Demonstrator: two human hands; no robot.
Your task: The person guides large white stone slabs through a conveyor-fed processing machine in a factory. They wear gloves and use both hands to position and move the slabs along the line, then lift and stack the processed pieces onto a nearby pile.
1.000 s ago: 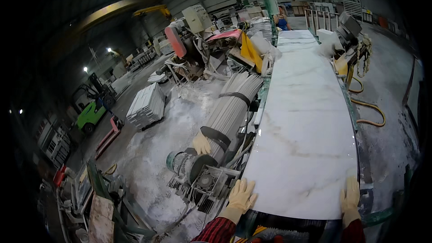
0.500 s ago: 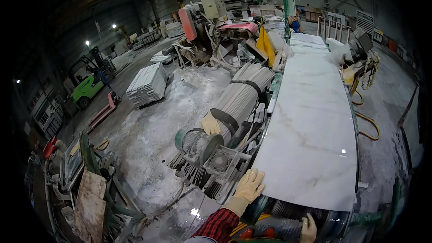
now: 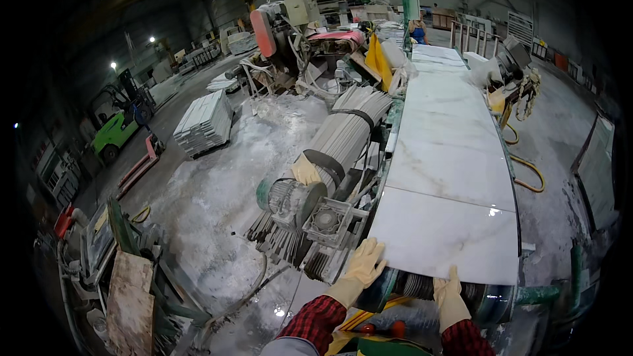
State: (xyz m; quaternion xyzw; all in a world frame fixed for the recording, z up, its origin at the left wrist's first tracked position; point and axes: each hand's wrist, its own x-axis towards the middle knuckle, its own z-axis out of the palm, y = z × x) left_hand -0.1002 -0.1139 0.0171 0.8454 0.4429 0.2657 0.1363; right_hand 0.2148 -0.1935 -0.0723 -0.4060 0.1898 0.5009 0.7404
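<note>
A pale, faintly veined stone slab [image 3: 448, 237] lies flat at the near end of a long conveyor, its front edge facing me. A thin straight seam parts it from another white slab [image 3: 452, 145] beyond. My left hand [image 3: 362, 265], in a cream glove, rests at the near left corner with fingers stretched out and holding nothing. At the middle of the front edge, my right hand [image 3: 450, 295], gloved alike, has its fingers extended against the stone, not wrapped round it. Under the edge shows a dark ribbed roller [image 3: 415, 285].
A grey motor [image 3: 293, 201] and a strapped bundle of long strips [image 3: 349, 125] stand left of the conveyor. Farther left are stacked slabs [image 3: 204, 122], a red pallet jack [image 3: 140, 165] and a green forklift [image 3: 115, 133]. Another person [image 3: 418, 31] stands at the far end.
My right hand has risen from below to the slab's front edge. A seam now crosses the stone near me. My left hand stays by the corner; the view has shifted slightly.
</note>
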